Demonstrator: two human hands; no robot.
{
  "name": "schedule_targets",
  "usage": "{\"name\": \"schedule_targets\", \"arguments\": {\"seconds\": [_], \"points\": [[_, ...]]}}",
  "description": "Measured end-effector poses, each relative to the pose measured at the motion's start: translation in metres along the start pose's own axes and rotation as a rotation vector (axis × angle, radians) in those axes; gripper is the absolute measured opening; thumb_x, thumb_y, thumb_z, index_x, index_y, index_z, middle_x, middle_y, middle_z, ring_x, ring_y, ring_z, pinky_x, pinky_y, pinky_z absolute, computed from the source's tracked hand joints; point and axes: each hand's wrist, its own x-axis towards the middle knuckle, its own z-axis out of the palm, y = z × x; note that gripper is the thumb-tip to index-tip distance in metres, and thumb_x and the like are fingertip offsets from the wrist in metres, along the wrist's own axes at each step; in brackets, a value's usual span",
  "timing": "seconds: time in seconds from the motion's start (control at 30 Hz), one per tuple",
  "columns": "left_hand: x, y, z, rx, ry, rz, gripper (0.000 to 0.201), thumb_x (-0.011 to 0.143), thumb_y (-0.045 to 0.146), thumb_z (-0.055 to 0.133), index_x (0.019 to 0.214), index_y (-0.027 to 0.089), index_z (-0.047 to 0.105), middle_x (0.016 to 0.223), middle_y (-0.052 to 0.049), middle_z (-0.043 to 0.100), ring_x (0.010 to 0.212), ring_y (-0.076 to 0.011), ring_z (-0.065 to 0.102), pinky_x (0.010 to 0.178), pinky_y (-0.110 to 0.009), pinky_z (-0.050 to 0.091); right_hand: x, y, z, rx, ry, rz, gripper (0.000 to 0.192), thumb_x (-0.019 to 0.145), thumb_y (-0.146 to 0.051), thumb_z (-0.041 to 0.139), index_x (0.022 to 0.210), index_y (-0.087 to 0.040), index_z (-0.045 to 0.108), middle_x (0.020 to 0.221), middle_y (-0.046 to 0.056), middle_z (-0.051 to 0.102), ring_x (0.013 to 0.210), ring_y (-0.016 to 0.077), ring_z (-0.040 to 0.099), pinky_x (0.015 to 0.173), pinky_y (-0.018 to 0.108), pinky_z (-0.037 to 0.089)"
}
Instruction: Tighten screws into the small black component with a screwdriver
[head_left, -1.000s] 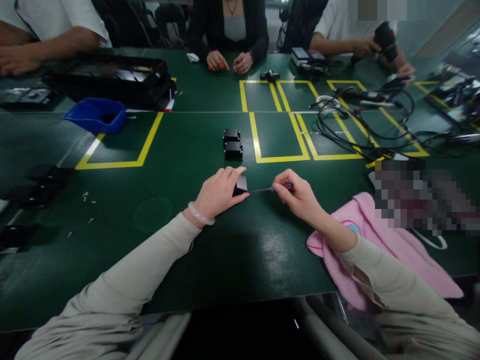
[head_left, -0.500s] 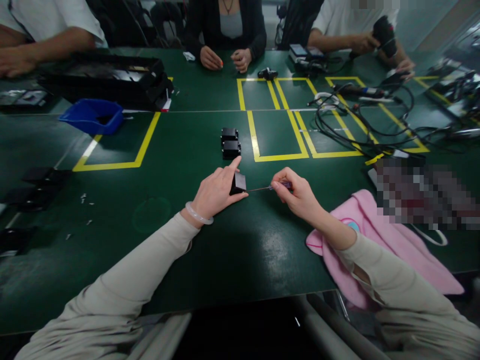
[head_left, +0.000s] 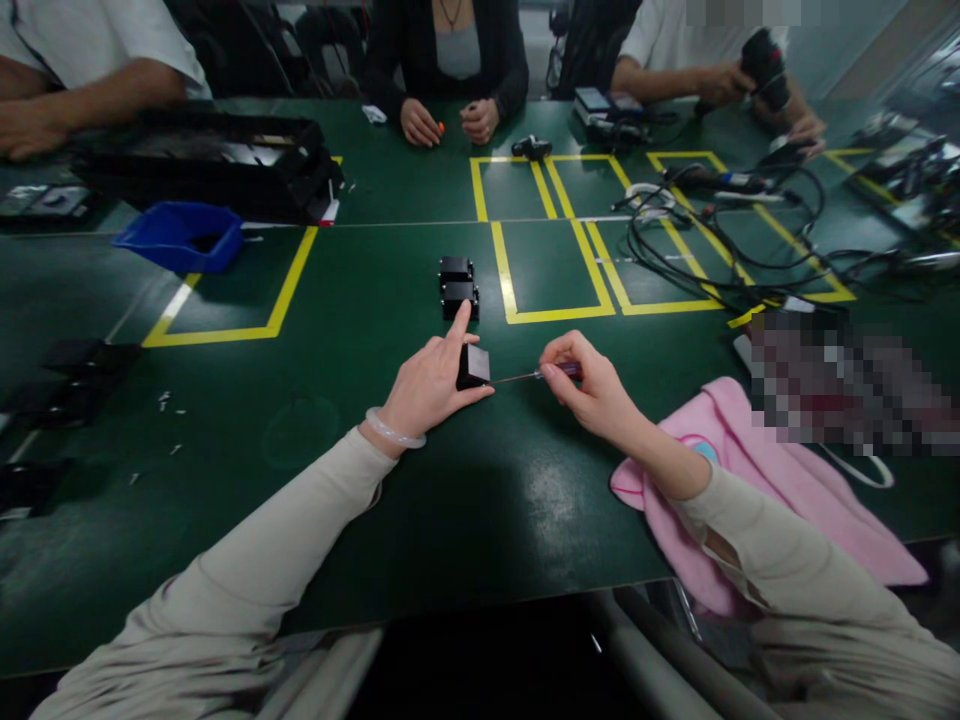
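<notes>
Black block (head_left: 475, 366) is resting on the worktop (head_left: 465, 520), your left hand (head_left: 427, 380) clasping it with fewer fingers, index now reaching toward 2 more blocks (head_left: 454, 291); your right hand (head_left: 596, 390) is gripping a screwdriver (head_left: 538, 374).

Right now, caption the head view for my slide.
The left hand holds a small black block on a green table while the right hand points a screwdriver at it.

Light dim, cool, diffuse. Soft glare on green table (head_left: 551, 540), near middle; weaker sheen near left. Deep shadow under the near edge. Far-left black tray (head_left: 289, 190) smeared; centre crisper. Wide-lens stretch toward both sides. Mosaic blocks hide patches at right and far right.
</notes>
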Motion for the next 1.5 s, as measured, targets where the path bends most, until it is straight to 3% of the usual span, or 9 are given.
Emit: {"name": "schedule_targets", "arguments": {"seconds": [0.1, 0.23, 0.33, 0.63, 0.83, 1.0, 1.17, 1.37, 1.5], "points": [[0.0, 0.002, -0.003, 0.004, -0.016, 0.006, 0.118, 0.089, 0.047, 0.079, 0.169, 0.018, -0.001, 0.14, -0.015, 0.067, 0.11, -0.0295, 0.066, 0.094, -0.041, 0.055, 0.0, 0.0, 0.0, -0.006, -0.003, 0.006, 0.009, 0.101, -0.028, 0.059, 0.096, -0.023, 0.054, 0.074, -0.004, 0.054, 0.063, 0.0111, 0.053, 0.061, 0.027, 0.04], [0.001, 0.005, -0.008, 0.052, -0.077, 0.037, 0.074, 0.095, 0.044, 0.072, 0.159, 0.024, 0.041, 0.142, -0.013, 0.064, 0.117, -0.03, 0.063, 0.096, -0.042, 0.054, 0.001, 0.0, -0.001, -0.009, -0.016, 0.024, 0.015, 0.102, -0.032, 0.059, 0.092, -0.023, 0.053, 0.07, -0.005, 0.053, 0.062, 0.0111, 0.053, 0.061, 0.027, 0.039], [0.002, 0.006, -0.01, 0.054, -0.095, 0.038, 0.058, 0.097, 0.042, 0.07, 0.149, 0.024, 0.054, 0.145, -0.012, 0.062, 0.121, -0.0303, 0.062, 0.098, -0.043, 0.054, 0.0, 0.0, 0.0, -0.008, 0.01, 0.032, 0.01, 0.101, -0.03, 0.059, 0.097, -0.023, 0.053, 0.074, -0.004, 0.054, 0.063, 0.0112, 0.054, 0.061, 0.027, 0.04], [0.003, 0.009, -0.011, 0.074, -0.092, 0.036, 0.049, 0.096, 0.042, 0.07, 0.138, 0.019, 0.058, 0.134, -0.013, 0.065, 0.114, -0.03, 0.062, 0.092, -0.043, 0.055, 0.001, 0.002, -0.002, 0.009, -0.014, 0.064, 0.017, 0.102, -0.035, 0.059, 0.092, -0.022, 0.054, 0.068, -0.005, 0.053, 0.059, 0.0108, 0.051, 0.058, 0.027, 0.038], [0.003, 0.009, -0.011, 0.092, -0.089, 0.041, 0.048, 0.096, 0.043, 0.07, 0.135, 0.018, 0.06, 0.128, -0.014, 0.065, 0.111, -0.0303, 0.062, 0.09, -0.042, 0.054, 0.002, 0.006, -0.001, 0.049, 0.025, 0.072, 0.015, 0.102, -0.036, 0.061, 0.101, -0.023, 0.056, 0.072, -0.005, 0.054, 0.058, 0.0103, 0.052, 0.056, 0.026, 0.038], [0.003, 0.01, -0.011, 0.105, -0.09, 0.043, 0.047, 0.097, 0.044, 0.068, 0.135, 0.018, 0.059, 0.127, -0.014, 0.065, 0.11, -0.0301, 0.062, 0.089, -0.042, 0.054, 0.002, 0.005, -0.002, 0.062, -0.027, 0.12, 0.024, 0.102, -0.043, 0.06, 0.09, -0.023, 0.054, 0.06, -0.008, 0.05, 0.046, 0.0087, 0.046, 0.049, 0.026, 0.033], [0.003, 0.011, -0.012, 0.1, -0.105, 0.027, 0.047, 0.097, 0.044, 0.068, 0.135, 0.019, 0.058, 0.129, -0.013, 0.064, 0.111, -0.0297, 0.062, 0.088, -0.041, 0.054, 0.002, 0.005, -0.001, 0.089, 0.018, 0.098, 0.017, 0.102, -0.04, 0.061, 0.103, -0.023, 0.056, 0.069, -0.006, 0.056, 0.052, 0.0091, 0.053, 0.052, 0.025, 0.039], [0.003, 0.01, -0.011, 0.109, -0.097, 0.035, 0.047, 0.097, 0.045, 0.068, 0.135, 0.018, 0.058, 0.128, -0.013, 0.064, 0.11, -0.0293, 0.062, 0.088, -0.04, 0.054, 0.002, 0.005, -0.002, 0.054, -0.01, 0.113, 0.021, 0.102, -0.039, 0.06, 0.091, -0.023, 0.055, 0.061, -0.007, 0.051, 0.047, 0.0083, 0.047, 0.05, 0.025, 0.035], [0.002, 0.009, -0.01, 0.11, -0.092, 0.036, 0.047, 0.097, 0.046, 0.067, 0.134, 0.02, 0.057, 0.128, -0.013, 0.064, 0.11, -0.0295, 0.062, 0.087, -0.04, 0.054, 0.001, 0.006, -0.002, 0.05, 0.016, 0.091, 0.013, 0.101, -0.035, 0.061, 0.103, -0.023, 0.056, 0.069, -0.006, 0.053, 0.054, 0.0102, 0.051, 0.053, 0.027, 0.039]]}}
